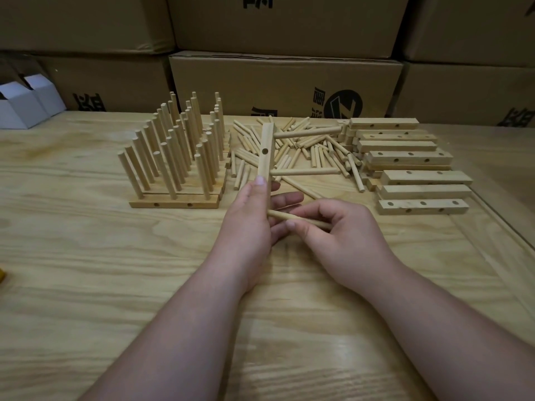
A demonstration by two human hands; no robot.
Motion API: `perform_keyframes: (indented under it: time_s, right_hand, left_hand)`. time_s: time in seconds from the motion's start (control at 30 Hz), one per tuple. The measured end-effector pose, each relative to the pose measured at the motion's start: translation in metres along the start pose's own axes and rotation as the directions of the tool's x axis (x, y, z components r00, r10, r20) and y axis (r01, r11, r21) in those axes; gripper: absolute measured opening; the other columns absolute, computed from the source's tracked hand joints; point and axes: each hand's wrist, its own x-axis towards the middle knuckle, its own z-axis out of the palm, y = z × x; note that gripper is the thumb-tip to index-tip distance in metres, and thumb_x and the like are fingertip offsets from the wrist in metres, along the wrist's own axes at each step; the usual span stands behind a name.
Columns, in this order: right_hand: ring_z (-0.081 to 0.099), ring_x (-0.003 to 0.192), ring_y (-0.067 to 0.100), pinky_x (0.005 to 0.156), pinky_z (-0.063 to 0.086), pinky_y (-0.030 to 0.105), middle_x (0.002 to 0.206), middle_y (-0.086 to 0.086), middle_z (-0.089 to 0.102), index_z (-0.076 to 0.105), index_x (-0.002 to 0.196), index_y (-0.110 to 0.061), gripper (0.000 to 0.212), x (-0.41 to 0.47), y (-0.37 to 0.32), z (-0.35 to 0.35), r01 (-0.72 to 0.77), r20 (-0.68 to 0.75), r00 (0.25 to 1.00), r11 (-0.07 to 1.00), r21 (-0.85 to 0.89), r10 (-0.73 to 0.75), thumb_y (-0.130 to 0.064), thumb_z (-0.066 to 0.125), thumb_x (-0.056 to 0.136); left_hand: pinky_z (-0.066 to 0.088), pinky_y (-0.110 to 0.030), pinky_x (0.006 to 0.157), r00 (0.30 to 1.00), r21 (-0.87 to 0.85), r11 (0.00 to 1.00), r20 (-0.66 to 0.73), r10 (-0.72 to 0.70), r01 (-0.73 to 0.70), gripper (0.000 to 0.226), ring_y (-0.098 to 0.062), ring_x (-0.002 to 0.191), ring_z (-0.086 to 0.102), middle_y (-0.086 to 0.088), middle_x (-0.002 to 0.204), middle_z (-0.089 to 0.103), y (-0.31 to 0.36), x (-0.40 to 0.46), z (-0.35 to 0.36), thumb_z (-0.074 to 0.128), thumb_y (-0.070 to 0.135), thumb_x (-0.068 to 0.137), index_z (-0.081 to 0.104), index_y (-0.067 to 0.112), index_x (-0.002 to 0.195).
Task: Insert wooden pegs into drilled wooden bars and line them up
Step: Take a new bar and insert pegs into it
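1. Wooden table (86, 256) carried finished pegged bars (173, 169), blank drilled bars (411, 166) and loose pegs (304, 146)
2. Left hand (249, 224) gripped an upright drilled bar (265, 153) with two pegs seated
3. Right hand (344, 238) pinched a peg (295, 219) at that bar's lower end

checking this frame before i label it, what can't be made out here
Head view only:
- Lower end of the held bar: covered by the left hand, so the hole that the third peg enters is unseen.
- Right hand: its grip hides the peg's far end.
- Rear rows of finished bars: screened by front pegs, count unclear.
- Yellow object: cut off by the left edge.
- Carton print: partly blocked.
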Motion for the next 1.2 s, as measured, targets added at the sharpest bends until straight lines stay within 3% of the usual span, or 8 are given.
perform_keyframes:
  time_s: [0.13,0.3,0.5,0.6,0.73,0.87,0.97,1.2]
  right_hand:
    - [0.068,0.094,0.001,0.084,0.050,0.018,0.091,-0.013,0.075,0.080,0.101,-0.026,0.015,-0.002,-0.001,-0.001,0.092,0.045,0.995,0.995,-0.036,-0.090,-0.020,0.071,0.090]
    - [0.068,0.088,-0.006,0.076,0.046,0.007,0.088,-0.028,0.073,0.076,0.086,-0.046,0.028,-0.004,-0.006,-0.007,0.085,0.103,0.991,0.996,-0.003,-0.084,-0.020,0.066,0.093]
    - [0.070,0.088,0.022,0.080,0.051,0.038,0.087,0.000,0.077,0.078,0.090,-0.042,0.024,-0.004,-0.005,-0.006,0.038,0.153,0.987,0.999,0.021,-0.040,-0.026,0.060,0.095]
    - [0.071,0.088,0.013,0.082,0.053,0.033,0.087,-0.007,0.077,0.080,0.088,-0.030,0.023,-0.004,-0.005,-0.008,0.016,0.154,0.988,0.998,0.056,-0.025,-0.017,0.063,0.097]
    - [0.070,0.091,0.001,0.077,0.050,0.013,0.091,-0.015,0.076,0.078,0.090,-0.024,0.015,-0.003,-0.004,-0.004,-0.009,0.120,0.993,0.996,0.093,-0.002,-0.014,0.068,0.094]
    - [0.072,0.084,0.004,0.063,0.049,0.013,0.101,-0.017,0.075,0.068,0.094,-0.020,0.013,-0.001,-0.005,-0.001,-0.069,0.065,0.996,0.973,0.222,0.056,-0.008,0.071,0.090]
    - [0.065,0.064,0.010,0.057,0.052,0.024,0.084,-0.006,0.076,0.073,0.091,-0.028,0.011,-0.001,-0.004,-0.004,-0.094,0.011,0.996,0.984,0.153,0.094,-0.017,0.076,0.087]
    - [0.069,0.084,0.002,0.075,0.052,0.015,0.085,-0.012,0.076,0.077,0.091,-0.033,0.012,0.001,-0.003,-0.011,-0.050,-0.001,0.999,0.998,0.048,0.050,-0.022,0.076,0.086]
  left_hand:
    - [0.061,-0.035,0.078,0.999,0.031,0.999,0.040,0.029,-0.030,0.040,-0.024,0.097,0.076,-0.008,0.105,0.079,-0.001,-0.001,0.001,0.031,0.046,0.109,0.055,0.015,0.117]
    - [0.058,-0.022,0.071,0.995,0.145,0.987,0.085,0.050,-0.062,0.038,-0.015,0.094,0.076,0.001,0.106,0.078,-0.001,-0.006,0.001,0.032,0.045,0.109,0.056,0.017,0.118]
    - [0.057,-0.040,0.094,0.986,0.314,0.939,0.130,0.107,-0.144,0.030,-0.010,0.100,0.073,0.010,0.106,0.077,-0.002,-0.010,0.003,0.033,0.043,0.109,0.055,0.024,0.116]
    - [0.056,-0.041,0.094,0.985,0.295,0.946,0.140,0.097,-0.135,0.030,-0.013,0.100,0.074,0.006,0.104,0.078,-0.002,-0.009,0.002,0.033,0.043,0.109,0.054,0.023,0.115]
    - [0.059,-0.025,0.074,0.992,0.174,0.983,0.120,0.043,-0.064,0.034,-0.015,0.095,0.076,0.003,0.105,0.078,0.000,-0.007,-0.001,0.034,0.041,0.110,0.059,0.020,0.121]
    - [0.061,-0.030,0.073,0.999,0.017,1.000,0.045,-0.001,0.000,0.035,-0.022,0.094,0.077,-0.005,0.100,0.079,0.001,-0.003,-0.001,0.038,0.040,0.109,0.062,0.016,0.117]
    - [0.063,-0.037,0.073,1.000,-0.103,0.994,-0.006,-0.024,0.023,0.037,-0.029,0.087,0.076,-0.014,0.095,0.077,0.002,0.000,0.000,0.036,0.039,0.110,0.057,0.009,0.113]
    - [0.063,-0.037,0.080,1.000,-0.022,1.000,0.021,0.013,-0.012,0.034,-0.024,0.085,0.076,-0.007,0.093,0.079,-0.001,0.001,-0.001,0.034,0.041,0.110,0.055,0.015,0.114]
